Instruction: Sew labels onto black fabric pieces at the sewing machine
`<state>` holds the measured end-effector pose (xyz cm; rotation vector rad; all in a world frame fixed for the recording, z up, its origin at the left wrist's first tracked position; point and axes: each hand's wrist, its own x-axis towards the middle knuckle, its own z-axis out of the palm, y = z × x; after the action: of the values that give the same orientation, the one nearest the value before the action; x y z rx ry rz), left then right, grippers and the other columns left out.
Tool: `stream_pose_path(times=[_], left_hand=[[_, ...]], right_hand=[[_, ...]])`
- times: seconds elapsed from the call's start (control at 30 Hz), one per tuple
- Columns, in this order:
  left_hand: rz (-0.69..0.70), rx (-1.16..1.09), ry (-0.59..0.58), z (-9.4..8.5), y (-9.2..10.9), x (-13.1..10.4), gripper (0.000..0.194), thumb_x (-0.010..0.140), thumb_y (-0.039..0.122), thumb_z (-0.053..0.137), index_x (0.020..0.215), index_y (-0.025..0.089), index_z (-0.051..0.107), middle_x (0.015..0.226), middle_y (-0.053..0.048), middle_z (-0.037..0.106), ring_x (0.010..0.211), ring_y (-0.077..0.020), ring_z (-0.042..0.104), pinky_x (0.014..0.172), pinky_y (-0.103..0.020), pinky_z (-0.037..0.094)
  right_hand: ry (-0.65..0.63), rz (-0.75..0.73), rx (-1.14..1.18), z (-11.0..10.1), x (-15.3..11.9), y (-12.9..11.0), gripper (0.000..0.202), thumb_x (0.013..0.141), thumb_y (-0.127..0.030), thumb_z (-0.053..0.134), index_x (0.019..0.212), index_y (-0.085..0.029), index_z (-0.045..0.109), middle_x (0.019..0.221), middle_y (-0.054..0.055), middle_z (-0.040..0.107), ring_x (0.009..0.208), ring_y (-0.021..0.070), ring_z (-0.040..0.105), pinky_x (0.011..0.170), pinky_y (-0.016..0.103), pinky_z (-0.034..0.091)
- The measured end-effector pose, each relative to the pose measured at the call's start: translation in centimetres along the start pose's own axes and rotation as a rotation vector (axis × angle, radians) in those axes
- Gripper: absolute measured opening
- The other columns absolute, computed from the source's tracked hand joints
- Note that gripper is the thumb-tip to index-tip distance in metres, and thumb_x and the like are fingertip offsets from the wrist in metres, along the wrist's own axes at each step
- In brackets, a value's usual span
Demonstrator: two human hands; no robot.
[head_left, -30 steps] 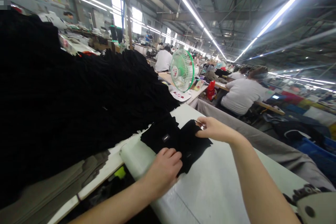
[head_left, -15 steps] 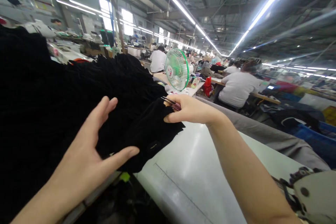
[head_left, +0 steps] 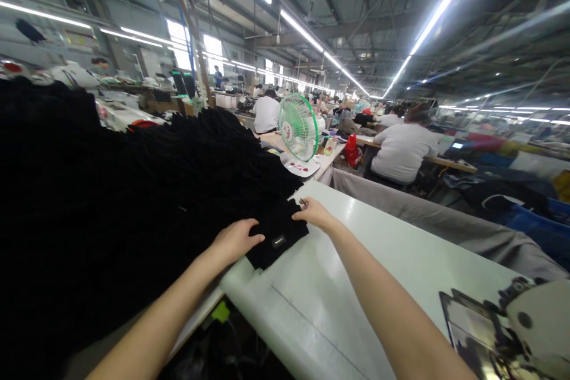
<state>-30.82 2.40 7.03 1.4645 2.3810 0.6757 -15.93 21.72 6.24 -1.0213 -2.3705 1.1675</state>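
Note:
A black fabric piece (head_left: 278, 222) with a small dark label (head_left: 278, 241) lies at the edge of a large black fabric pile (head_left: 146, 208), partly over the pale work table (head_left: 338, 261). My left hand (head_left: 236, 241) rests on the left side of this piece, thumb and index finger apart; its other fingertips are hidden. At the piece's right edge, my right hand (head_left: 315, 214) is closed around thread snips (head_left: 303, 202), with only a dark tip showing. Its thumb touches the cloth, but I cannot tell whether it also grips it.
Part of a sewing machine (head_left: 534, 326) stands at the lower right. A green fan (head_left: 298, 127) is beyond the table, and grey cloth (head_left: 401, 214) hangs along the far edge. A person in a white shirt (head_left: 403, 151) sits at the right; other workers are farther back.
Both hands have moved farther away from me, and the left has come down onto the labelled piece. That piece now lies flatter on the table, its label facing up.

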Motion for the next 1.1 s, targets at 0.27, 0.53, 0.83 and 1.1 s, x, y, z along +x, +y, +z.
stream_pose_path(times=[0.27, 0.53, 0.83, 1.1], left_hand=[[0.044, 0.188, -0.062, 0.5, 0.0, 2.4, 0.094, 0.070, 0.037, 0.075, 0.152, 0.009, 0.036, 0.153, -0.024, 0.042, 0.143, -0.0384, 0.039, 0.112, -0.045, 0.038], [0.269, -0.370, -0.414, 1.3, 1.6, 3.2, 0.074, 0.061, 0.038, 0.083, 0.128, 0.016, 0.061, 0.130, -0.010, 0.067, 0.124, -0.0332, 0.060, 0.108, -0.042, 0.045], [0.185, -0.759, -0.339, 5.4, 6.0, -3.9, 0.060, 0.066, 0.036, 0.082, 0.119, 0.016, 0.062, 0.117, -0.008, 0.072, 0.111, -0.0312, 0.065, 0.097, -0.041, 0.052], [0.128, -0.595, -0.042, 6.7, 7.8, -8.4, 0.037, 0.071, 0.034, 0.073, 0.102, 0.018, 0.059, 0.094, -0.004, 0.070, 0.091, -0.0275, 0.067, 0.079, -0.036, 0.053]], right_hand=[[0.009, -0.060, 0.094, 1.7, 0.4, 3.5, 0.028, 0.094, -0.034, 0.065, 0.115, -0.015, 0.063, 0.111, 0.006, 0.066, 0.093, 0.0192, 0.066, 0.080, 0.039, 0.057], [0.210, -0.311, 0.102, 0.5, -7.2, 3.9, 0.066, 0.070, -0.019, 0.073, 0.133, -0.023, 0.054, 0.106, 0.001, 0.067, 0.068, 0.0118, 0.057, 0.072, 0.031, 0.053], [0.600, -0.551, -0.058, -1.3, -17.8, 4.2, 0.021, 0.092, -0.021, 0.057, 0.113, -0.025, 0.058, 0.116, 0.007, 0.066, 0.096, 0.0180, 0.066, 0.070, 0.028, 0.057], [0.644, -0.666, -0.309, -1.1, -25.1, 3.8, 0.017, 0.087, -0.005, 0.055, 0.087, -0.022, 0.056, 0.118, 0.009, 0.060, 0.055, 0.0065, 0.052, 0.050, 0.025, 0.046]])
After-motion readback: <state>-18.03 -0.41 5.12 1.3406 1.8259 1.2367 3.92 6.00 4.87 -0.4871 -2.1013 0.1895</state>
